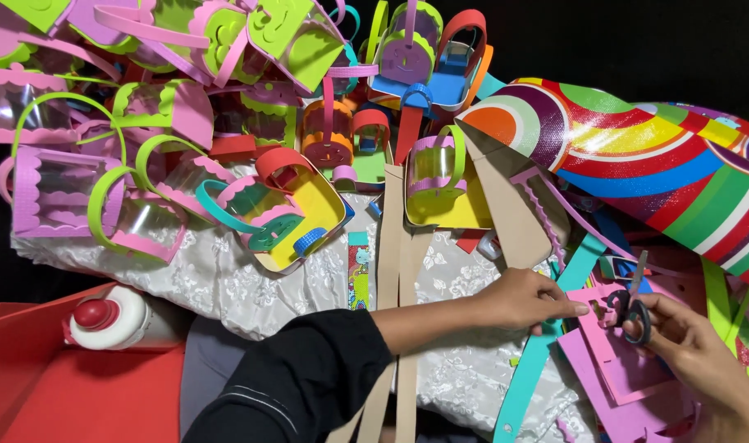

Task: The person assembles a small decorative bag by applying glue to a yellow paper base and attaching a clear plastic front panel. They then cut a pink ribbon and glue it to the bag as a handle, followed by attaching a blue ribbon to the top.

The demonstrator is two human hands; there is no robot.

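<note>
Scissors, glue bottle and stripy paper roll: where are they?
scissors (pixel 630 308), head view, on the dark handle loops.
glue bottle (pixel 116 318), head view, on its white body.
stripy paper roll (pixel 637 152), head view, on its coloured bands.

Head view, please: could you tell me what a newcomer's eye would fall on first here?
Probably the heap of small foam baskets in pink, green and yellow, filling the upper left on a white cloth. Next, the glossy striped sheet, curled at the upper right. Low at the right, the right hand holds dark scissors over pink foam pieces, with the left hand beside them.
</note>
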